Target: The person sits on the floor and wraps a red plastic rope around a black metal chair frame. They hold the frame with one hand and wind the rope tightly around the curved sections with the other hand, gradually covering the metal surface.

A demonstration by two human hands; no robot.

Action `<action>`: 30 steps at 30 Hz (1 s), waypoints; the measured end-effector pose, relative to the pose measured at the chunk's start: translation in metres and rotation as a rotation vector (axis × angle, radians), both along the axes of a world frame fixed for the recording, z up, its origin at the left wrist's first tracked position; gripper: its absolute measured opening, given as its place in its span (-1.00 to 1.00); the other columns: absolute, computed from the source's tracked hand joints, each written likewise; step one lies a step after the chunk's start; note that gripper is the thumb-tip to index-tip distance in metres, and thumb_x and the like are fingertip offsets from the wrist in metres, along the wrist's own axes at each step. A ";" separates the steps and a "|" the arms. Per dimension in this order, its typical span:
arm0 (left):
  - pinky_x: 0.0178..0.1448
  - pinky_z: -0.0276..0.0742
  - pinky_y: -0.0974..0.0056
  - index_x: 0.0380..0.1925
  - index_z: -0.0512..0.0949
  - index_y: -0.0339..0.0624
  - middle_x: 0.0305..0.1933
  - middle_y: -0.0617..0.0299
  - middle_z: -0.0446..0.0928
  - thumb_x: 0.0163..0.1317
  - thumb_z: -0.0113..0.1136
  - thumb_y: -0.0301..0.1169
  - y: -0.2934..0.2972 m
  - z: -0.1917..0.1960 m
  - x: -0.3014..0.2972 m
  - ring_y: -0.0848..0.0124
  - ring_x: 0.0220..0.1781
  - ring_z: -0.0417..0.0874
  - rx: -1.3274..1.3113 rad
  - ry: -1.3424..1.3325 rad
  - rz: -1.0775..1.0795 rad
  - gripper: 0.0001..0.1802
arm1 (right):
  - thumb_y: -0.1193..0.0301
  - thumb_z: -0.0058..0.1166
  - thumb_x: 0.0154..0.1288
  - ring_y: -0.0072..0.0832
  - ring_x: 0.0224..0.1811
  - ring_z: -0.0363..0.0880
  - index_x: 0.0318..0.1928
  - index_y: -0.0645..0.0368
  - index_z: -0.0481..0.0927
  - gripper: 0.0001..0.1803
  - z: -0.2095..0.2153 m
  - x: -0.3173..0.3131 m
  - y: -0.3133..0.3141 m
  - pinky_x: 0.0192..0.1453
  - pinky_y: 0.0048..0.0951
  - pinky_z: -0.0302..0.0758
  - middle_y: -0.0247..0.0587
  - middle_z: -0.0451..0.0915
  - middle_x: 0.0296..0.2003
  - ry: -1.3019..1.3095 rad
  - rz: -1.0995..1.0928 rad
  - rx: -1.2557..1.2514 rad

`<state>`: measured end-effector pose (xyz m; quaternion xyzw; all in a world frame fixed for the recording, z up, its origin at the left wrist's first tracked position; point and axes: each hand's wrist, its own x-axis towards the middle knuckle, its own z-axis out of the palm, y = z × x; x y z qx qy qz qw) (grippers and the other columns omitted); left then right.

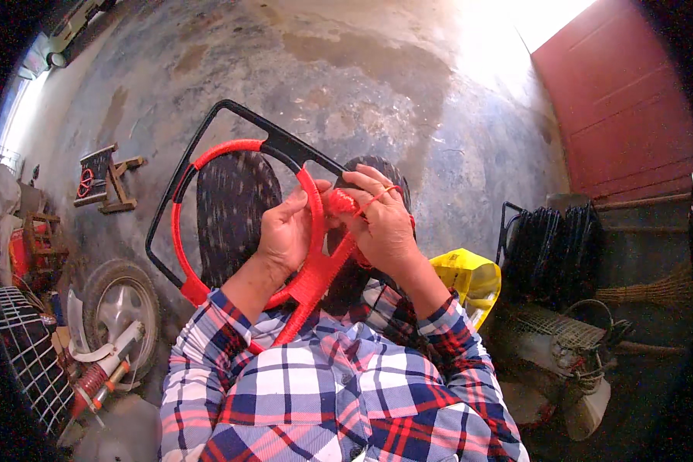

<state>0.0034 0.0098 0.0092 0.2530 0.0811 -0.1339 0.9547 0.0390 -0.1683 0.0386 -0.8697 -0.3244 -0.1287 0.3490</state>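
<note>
A black frame [289,148] rests across my lap, joined to a ring [179,240] that is mostly wrapped in red cord, with some black stretches bare. Red-wrapped spokes [316,279] meet low on the ring's right side. My left hand [286,231] grips the ring's right side, thumb on top and fingertips partly hidden behind it. In my right hand [385,231] is a small bundle of red cord [342,202], pinched close to the ring. One strand loops over that hand's fingers. The two hands nearly touch.
A yellow bag [470,279] stands by my right knee. Farther right are stacked black frames [550,239], a straw broom [647,291] and a red door [616,100]. To the left are a wheel [123,308], a wire rack [29,354] and a small wooden stool [115,181].
</note>
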 end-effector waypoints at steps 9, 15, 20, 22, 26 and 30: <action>0.05 0.54 0.17 -0.02 0.54 -0.32 -0.08 0.09 0.63 0.32 0.02 -0.17 0.001 -0.015 0.003 0.23 -0.10 0.64 0.054 0.059 -0.023 -0.56 | 0.41 0.30 0.13 -0.42 -0.29 0.65 -0.16 0.15 0.58 -0.74 0.008 -0.008 -0.039 -0.12 -0.40 0.56 -0.21 0.64 -0.36 0.385 -0.237 0.591; -0.02 0.55 0.20 -0.05 0.57 -0.33 -0.09 0.08 0.64 0.31 0.03 -0.16 0.003 -0.027 -0.001 0.26 -0.12 0.64 0.109 0.111 -0.230 -0.56 | 0.28 0.24 -0.07 -0.02 -0.51 0.56 -0.45 0.20 0.52 -0.73 0.034 -0.020 -0.057 -0.38 -0.26 0.51 0.08 0.54 -0.55 0.217 -0.247 -0.228; 0.06 0.58 0.18 0.01 0.56 -0.36 -0.02 -0.01 0.63 0.31 0.04 -0.16 -0.003 -0.017 0.000 0.22 -0.05 0.67 0.110 0.155 -0.302 -0.52 | 0.33 0.14 0.01 -0.31 -0.42 0.61 -0.41 0.13 0.53 -0.84 0.026 -0.021 -0.117 -0.26 -0.25 0.55 -0.24 0.62 -0.47 0.699 -0.224 0.471; 0.10 0.60 0.13 0.06 0.54 -0.37 0.02 -0.08 0.62 0.31 0.03 -0.16 -0.003 -0.017 0.000 0.14 -0.02 0.68 0.016 0.172 -0.355 -0.50 | 0.31 0.13 0.08 -0.36 -0.40 0.57 -0.36 0.08 0.54 -0.85 0.028 -0.024 -0.133 -0.23 -0.27 0.53 -0.32 0.58 -0.46 0.812 -0.204 0.937; 0.10 0.64 0.02 0.15 0.48 -0.38 0.05 -0.23 0.58 0.32 0.00 -0.16 -0.004 -0.010 0.000 0.00 -0.04 0.69 -0.114 0.147 -0.473 -0.45 | 0.24 0.05 0.33 -0.49 -0.46 0.44 -0.32 0.02 0.50 -0.85 0.012 -0.022 -0.170 -0.30 -0.37 0.44 -0.44 0.44 -0.52 0.826 -0.266 1.478; 0.05 0.65 -0.01 0.19 0.44 -0.38 0.04 -0.30 0.56 0.32 -0.01 -0.14 -0.003 -0.010 0.000 -0.03 -0.07 0.69 -0.141 0.097 -0.495 -0.41 | 0.26 0.06 0.42 -0.60 -0.55 0.33 -0.25 0.06 0.51 -0.83 -0.006 -0.028 -0.157 -0.43 -0.53 0.33 -0.47 0.36 -0.58 0.928 -0.226 1.406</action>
